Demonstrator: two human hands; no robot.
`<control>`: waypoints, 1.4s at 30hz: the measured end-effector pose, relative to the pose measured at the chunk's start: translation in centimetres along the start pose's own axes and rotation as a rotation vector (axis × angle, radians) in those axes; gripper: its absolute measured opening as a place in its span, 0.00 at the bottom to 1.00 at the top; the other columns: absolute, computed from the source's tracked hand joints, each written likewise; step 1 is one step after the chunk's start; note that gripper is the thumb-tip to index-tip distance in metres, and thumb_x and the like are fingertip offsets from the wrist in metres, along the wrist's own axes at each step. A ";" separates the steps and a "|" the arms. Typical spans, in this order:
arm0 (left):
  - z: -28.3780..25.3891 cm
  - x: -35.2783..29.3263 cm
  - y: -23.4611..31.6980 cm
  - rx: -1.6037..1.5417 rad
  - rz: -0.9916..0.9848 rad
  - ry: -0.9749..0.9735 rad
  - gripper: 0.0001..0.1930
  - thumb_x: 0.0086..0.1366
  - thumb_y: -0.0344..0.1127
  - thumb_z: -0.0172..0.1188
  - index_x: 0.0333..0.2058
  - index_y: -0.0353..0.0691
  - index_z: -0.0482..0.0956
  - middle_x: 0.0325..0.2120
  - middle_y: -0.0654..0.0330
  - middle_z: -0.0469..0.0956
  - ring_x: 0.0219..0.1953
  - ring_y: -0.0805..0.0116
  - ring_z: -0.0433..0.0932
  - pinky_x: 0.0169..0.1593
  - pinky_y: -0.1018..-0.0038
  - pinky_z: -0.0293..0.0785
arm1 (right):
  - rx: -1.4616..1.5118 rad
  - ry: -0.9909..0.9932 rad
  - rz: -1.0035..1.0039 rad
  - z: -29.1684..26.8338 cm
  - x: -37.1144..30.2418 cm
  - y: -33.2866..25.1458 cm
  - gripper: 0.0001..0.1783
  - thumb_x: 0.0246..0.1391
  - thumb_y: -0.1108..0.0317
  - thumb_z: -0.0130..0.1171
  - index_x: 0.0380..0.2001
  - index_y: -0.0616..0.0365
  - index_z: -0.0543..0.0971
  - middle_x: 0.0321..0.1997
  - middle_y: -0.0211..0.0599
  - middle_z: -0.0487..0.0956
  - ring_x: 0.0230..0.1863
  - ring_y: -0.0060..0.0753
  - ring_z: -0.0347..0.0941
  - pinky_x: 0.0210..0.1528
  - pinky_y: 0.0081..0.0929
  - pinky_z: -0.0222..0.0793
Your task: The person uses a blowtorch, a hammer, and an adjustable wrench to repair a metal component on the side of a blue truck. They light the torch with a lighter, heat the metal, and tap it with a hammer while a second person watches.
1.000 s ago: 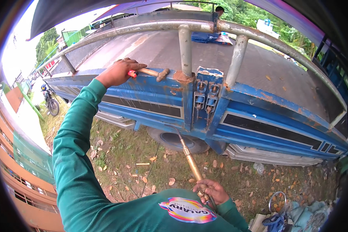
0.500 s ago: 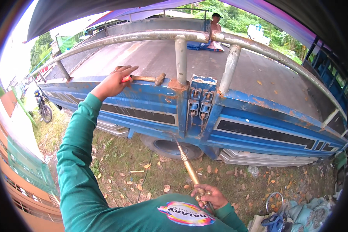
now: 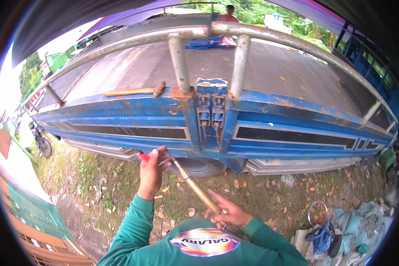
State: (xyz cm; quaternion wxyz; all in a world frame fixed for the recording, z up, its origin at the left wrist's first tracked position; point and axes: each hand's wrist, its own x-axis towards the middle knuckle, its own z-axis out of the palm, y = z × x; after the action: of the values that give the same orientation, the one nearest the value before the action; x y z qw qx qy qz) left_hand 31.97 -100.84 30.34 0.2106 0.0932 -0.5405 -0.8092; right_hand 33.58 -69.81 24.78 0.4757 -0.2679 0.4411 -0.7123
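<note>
Left of centre, the left hand (image 3: pixel 151 172), half curled, grips a red object (image 3: pixel 143 156); the right hand (image 3: pixel 233 214), partly closed, holds a brass torch (image 3: pixel 194 185), lower centre. Multicoloured lettering (image 3: pixel 205 242) prints the green shirt (image 3: pixel 164 252).

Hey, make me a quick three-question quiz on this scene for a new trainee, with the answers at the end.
1. True or false: the hammer rests on the top edge of the blue side panel.
2. Fill in the blank: the small object in the left grip is coloured ____.
3. Which thing is in the right grip? A, the hammer; B, the brass-coloured torch; C, the motorcycle.

Key: 1, true; 2, red; 3, B.
</note>
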 end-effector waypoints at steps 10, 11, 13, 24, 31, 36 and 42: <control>0.8 0.1 -3.4 -0.241 0.153 0.228 0.15 0.75 0.46 0.49 0.50 0.42 0.67 0.39 0.53 0.80 0.45 0.52 0.83 0.41 0.69 0.82 | -0.005 -0.034 -0.032 -0.3 -0.2 0.8 0.49 0.57 0.76 0.51 0.76 0.44 0.38 0.53 0.46 0.74 0.30 0.23 0.75 0.34 0.24 0.77; 0.9 0.5 -3.6 -0.257 0.121 0.266 0.15 0.75 0.46 0.49 0.48 0.42 0.67 0.38 0.53 0.80 0.44 0.51 0.83 0.41 0.68 0.82 | 0.006 -0.036 -0.027 -0.5 -0.6 0.9 0.49 0.57 0.76 0.50 0.76 0.44 0.38 0.54 0.46 0.73 0.29 0.23 0.76 0.34 0.24 0.77; 0.6 1.2 -3.5 -0.313 0.078 0.264 0.15 0.75 0.47 0.50 0.47 0.42 0.69 0.44 0.52 0.79 0.49 0.50 0.81 0.47 0.64 0.80 | 0.029 -0.039 -0.018 -0.8 -1.3 1.2 0.49 0.55 0.78 0.48 0.76 0.44 0.39 0.54 0.45 0.73 0.29 0.23 0.76 0.34 0.25 0.77; 2.7 2.7 -2.0 -0.406 0.105 -0.276 0.13 0.74 0.43 0.53 0.46 0.40 0.76 0.48 0.59 0.77 0.56 0.60 0.74 0.63 0.57 0.67 | 0.417 -0.055 -0.157 -1.1 -3.3 2.3 0.50 0.51 0.71 0.57 0.75 0.49 0.45 0.49 0.50 0.74 0.29 0.23 0.76 0.32 0.21 0.80; 5.5 3.7 -1.2 -0.436 -0.031 -0.348 0.14 0.74 0.43 0.53 0.33 0.40 0.73 0.36 0.61 0.76 0.42 0.64 0.75 0.56 0.61 0.71 | 0.334 0.023 -0.190 -1.1 -5.4 2.2 0.51 0.50 0.69 0.58 0.75 0.50 0.47 0.47 0.48 0.76 0.31 0.21 0.74 0.30 0.18 0.77; 5.3 1.8 0.7 -0.385 0.024 -0.218 0.16 0.75 0.47 0.51 0.36 0.40 0.75 0.41 0.57 0.79 0.49 0.61 0.77 0.59 0.60 0.72 | 0.386 -0.021 -0.161 -1.6 -5.1 2.7 0.49 0.49 0.67 0.59 0.74 0.54 0.50 0.45 0.49 0.76 0.29 0.22 0.74 0.29 0.19 0.77; 12.3 -3.3 1.6 -0.018 0.165 -0.569 0.20 0.71 0.43 0.56 0.49 0.29 0.77 0.45 0.46 0.81 0.47 0.57 0.80 0.60 0.60 0.71 | 0.539 0.044 -0.185 -7.9 -8.9 9.2 0.48 0.44 0.63 0.66 0.69 0.64 0.59 0.40 0.54 0.77 0.22 0.28 0.73 0.21 0.21 0.71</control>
State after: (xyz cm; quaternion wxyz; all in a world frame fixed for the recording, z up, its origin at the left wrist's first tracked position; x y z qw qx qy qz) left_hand 30.63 -89.65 36.40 0.1165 -0.1833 -0.5764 -0.7877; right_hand 34.91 -60.21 13.33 0.4533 -0.1553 0.2197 -0.8498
